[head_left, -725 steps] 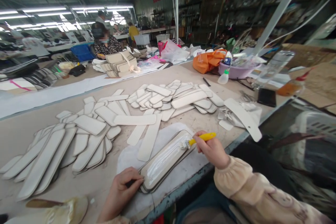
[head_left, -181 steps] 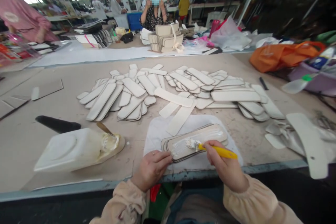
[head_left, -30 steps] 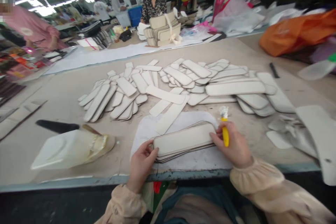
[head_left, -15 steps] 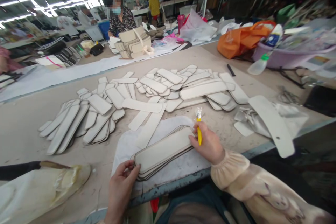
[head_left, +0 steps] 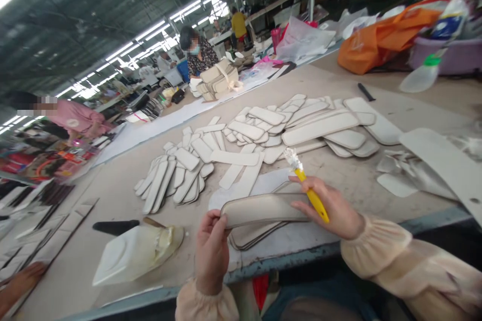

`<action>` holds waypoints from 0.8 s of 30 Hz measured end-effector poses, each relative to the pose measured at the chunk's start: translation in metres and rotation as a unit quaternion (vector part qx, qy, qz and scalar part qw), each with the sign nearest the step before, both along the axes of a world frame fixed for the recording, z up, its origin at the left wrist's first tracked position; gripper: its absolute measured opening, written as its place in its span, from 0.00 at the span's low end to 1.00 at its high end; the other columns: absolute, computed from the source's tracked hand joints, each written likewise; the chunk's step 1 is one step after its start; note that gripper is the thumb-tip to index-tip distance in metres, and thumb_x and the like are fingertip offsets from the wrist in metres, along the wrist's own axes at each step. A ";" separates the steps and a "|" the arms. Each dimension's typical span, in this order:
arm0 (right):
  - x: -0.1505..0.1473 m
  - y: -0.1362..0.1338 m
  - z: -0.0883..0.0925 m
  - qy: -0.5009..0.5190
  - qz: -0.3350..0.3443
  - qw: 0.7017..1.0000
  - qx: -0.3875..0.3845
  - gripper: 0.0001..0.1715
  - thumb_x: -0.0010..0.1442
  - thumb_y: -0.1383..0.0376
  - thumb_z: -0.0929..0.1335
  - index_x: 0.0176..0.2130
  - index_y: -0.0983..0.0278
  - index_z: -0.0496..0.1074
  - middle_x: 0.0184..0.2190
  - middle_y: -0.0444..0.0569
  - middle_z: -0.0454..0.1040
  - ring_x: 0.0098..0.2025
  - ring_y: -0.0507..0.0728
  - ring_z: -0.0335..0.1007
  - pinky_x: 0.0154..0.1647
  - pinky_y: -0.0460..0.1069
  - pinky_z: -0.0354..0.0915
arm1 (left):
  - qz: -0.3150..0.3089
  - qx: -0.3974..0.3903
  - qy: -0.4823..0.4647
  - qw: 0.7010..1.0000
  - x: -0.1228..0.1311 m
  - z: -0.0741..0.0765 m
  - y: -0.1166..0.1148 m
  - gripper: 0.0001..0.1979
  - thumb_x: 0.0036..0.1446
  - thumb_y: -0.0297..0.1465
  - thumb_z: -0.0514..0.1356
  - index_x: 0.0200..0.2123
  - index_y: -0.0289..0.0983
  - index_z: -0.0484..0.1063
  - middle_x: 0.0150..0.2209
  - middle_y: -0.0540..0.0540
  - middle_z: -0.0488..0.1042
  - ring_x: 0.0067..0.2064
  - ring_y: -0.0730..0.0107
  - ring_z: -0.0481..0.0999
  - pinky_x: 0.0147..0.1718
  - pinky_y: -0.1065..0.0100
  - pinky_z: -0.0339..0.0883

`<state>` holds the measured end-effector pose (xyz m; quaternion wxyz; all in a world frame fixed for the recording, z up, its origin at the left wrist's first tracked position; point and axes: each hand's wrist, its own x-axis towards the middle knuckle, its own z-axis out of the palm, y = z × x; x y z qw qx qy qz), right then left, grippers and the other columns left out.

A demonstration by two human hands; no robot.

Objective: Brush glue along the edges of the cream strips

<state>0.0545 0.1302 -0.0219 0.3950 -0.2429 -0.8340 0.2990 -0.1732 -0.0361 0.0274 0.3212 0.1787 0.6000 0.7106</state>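
Note:
A long beige panel (head_left: 267, 207) with rounded ends and a darker edge is lifted, slightly bowed, over a small stack of like panels (head_left: 256, 236). My left hand (head_left: 214, 248) pinches its left end between thumb and fingers. In my right hand (head_left: 335, 206) is a yellow-handled brush (head_left: 316, 203), its bristles coated white and pointing up and away from me. Fingers of that same hand also reach onto the panel's right end. Under the stack lies a white sheet (head_left: 278, 251) at the table's near edge.
Heaps of loose panels (head_left: 259, 125) spread across the table (head_left: 120, 230). A cut white plastic jug (head_left: 128, 253) lies at left, beside a black handle (head_left: 115, 226). An orange bag (head_left: 387, 35) and purple basin (head_left: 448, 55) stand far right. Co-workers (head_left: 83, 120) sit beyond, and another person's hand (head_left: 26, 278) shows lower left.
The top panel has been raised off the stack between my hands. The brush has tilted, handle toward lower right. The view has swung left, bringing a person in pink into sight.

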 end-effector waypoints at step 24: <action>0.027 -0.010 0.024 0.167 -0.109 0.967 -0.156 0.16 0.56 0.54 0.70 0.36 0.58 0.61 0.29 0.43 0.72 0.28 0.54 0.69 0.28 0.47 0.66 | 0.008 0.151 -0.114 0.982 0.063 0.066 0.108 0.10 0.55 0.32 0.64 0.39 0.33 0.75 0.41 0.39 0.79 0.43 0.63 0.79 0.45 0.63 0.73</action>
